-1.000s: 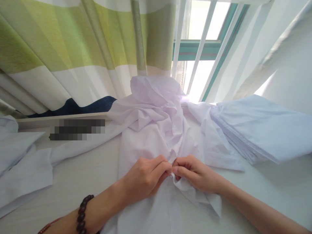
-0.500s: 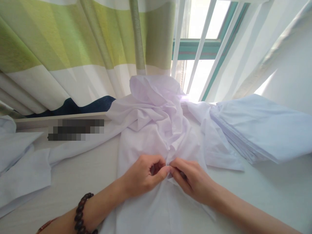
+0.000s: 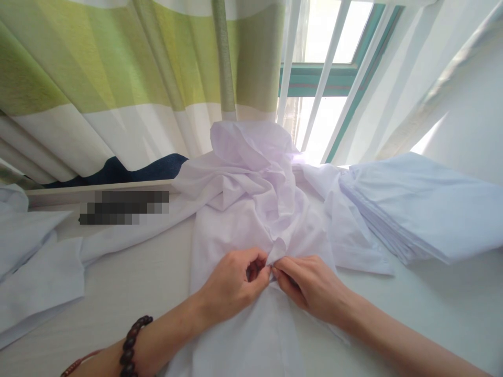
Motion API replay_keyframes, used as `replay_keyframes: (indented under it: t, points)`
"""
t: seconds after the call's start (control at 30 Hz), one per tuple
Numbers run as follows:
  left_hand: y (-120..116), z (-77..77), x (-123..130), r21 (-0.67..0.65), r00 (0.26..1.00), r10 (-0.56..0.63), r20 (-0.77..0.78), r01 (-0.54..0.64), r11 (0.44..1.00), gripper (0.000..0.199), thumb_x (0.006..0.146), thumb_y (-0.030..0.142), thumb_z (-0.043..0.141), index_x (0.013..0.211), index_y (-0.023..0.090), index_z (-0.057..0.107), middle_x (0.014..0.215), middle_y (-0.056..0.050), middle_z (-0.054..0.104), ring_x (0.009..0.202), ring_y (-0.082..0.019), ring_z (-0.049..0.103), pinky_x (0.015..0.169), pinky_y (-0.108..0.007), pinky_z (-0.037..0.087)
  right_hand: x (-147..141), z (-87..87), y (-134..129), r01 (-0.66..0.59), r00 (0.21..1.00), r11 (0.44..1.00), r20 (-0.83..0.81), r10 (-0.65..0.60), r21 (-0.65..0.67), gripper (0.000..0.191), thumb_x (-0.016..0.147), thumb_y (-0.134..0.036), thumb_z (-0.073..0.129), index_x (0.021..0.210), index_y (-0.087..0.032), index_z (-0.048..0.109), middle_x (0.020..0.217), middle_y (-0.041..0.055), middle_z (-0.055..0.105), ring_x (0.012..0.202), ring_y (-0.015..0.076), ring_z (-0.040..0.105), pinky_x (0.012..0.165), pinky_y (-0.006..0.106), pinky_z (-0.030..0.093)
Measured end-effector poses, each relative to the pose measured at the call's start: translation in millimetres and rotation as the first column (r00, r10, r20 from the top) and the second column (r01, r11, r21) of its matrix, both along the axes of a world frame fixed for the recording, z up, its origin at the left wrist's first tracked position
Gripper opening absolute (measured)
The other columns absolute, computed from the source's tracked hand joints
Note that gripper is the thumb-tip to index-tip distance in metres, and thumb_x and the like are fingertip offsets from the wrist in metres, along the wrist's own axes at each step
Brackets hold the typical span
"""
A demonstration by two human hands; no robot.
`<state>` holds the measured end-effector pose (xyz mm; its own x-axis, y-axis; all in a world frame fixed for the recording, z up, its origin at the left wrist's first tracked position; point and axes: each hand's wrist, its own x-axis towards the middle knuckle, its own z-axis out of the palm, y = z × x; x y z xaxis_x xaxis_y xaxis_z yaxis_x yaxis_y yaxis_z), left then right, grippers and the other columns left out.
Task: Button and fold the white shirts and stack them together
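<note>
Left hand (image 3: 236, 285), right hand (image 3: 310, 285): fingers pinch white shirt (image 3: 228, 235) front, bunched folds (image 3: 236, 183) toward 12 o'clock; best keep cloth slack, pinch close.

The garment (image 3: 231, 225) lies on the flat surface (image 3: 145, 285) in the middle, with 1 sleeve (image 3: 137, 235) stretched to the left, toward other cloth (image 3: 23, 233), and the folded stack (image 3: 424, 204) lies to its right. The 2 hands, left hand (image 3: 231, 285) and right hand (image 3: 314, 285), meet over the garment's near part. Behind it are the curtain (image 3: 157, 63), leftward, and the window (image 3: 322, 78), rightward.
</note>
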<state>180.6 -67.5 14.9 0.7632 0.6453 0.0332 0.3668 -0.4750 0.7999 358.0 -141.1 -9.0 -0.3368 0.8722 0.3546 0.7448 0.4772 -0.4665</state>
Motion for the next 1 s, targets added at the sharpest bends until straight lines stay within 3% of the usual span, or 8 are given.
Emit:
replay_keyframes:
  t: [0.27, 0.43, 0.57, 1.0]
  points:
    - [0.1, -0.2, 0.5, -0.019, 1.0, 0.004, 0.024, -0.004, 1.0, 0.014, 0.082, 0.021, 0.052, 0.079, 0.015, 0.064, 0.062, 0.003, 0.058, 0.055, -0.009, 0.048, 0.051, -0.017, 0.039, 3.3, 7.7, 0.8, -0.036, 0.986, 0.992, -0.168, 0.015, -0.123, 0.021, 0.094, -0.021, 0.042, 0.076, -0.018, 0.052, 0.059, -0.0039, 0.049, 0.048, 0.0079, 0.037, 0.05, 0.02, 0.03]
    - [-0.8, -2.4, 0.9, 0.0, 1.0, 0.016, 0.003, -0.016, 1.0, 0.013, 0.081, 0.021, 0.053, 0.078, 0.016, 0.065, 0.063, 0.003, 0.059, 0.056, -0.01, 0.049, 0.052, -0.018, 0.04, 4.4, 2.3, 1.3, -0.067, 0.998, 0.995, -0.009, 0.068, 0.071, 0.026, 0.092, -0.015, 0.041, 0.067, -0.019, 0.047, 0.055, -0.0036, 0.047, 0.046, 0.0082, 0.034, 0.049, 0.023, 0.027]
    - [-1.9, -2.7, 1.2, 0.07, 0.999, 0.047, -0.026, -0.045, 0.997, 0.016, 0.083, 0.024, 0.053, 0.073, 0.016, 0.064, 0.06, 0.003, 0.057, 0.055, -0.01, 0.049, 0.051, -0.018, 0.039, 2.6, 0.8, -0.2, -0.051, 0.992, 0.972, 0.125, 0.022, 0.231, 0.03, 0.091, -0.012, 0.039, 0.063, -0.021, 0.045, 0.052, -0.0037, 0.046, 0.045, 0.0093, 0.032, 0.049, 0.026, 0.026]
    - [-4.8, -8.2, 0.1, 0.251, 0.997, 0.062, -0.05, -0.047, 0.967, 0.015, 0.085, 0.022, 0.052, 0.076, 0.017, 0.063, 0.064, 0.002, 0.063, 0.056, -0.011, 0.054, 0.055, -0.021, 0.039, 1.7, 2.0, -0.8, -0.06, 0.977, 0.965, 0.213, 0.004, 0.255, 0.032, 0.093, -0.012, 0.038, 0.064, -0.019, 0.048, 0.054, -0.0027, 0.05, 0.045, 0.0095, 0.036, 0.049, 0.026, 0.026]
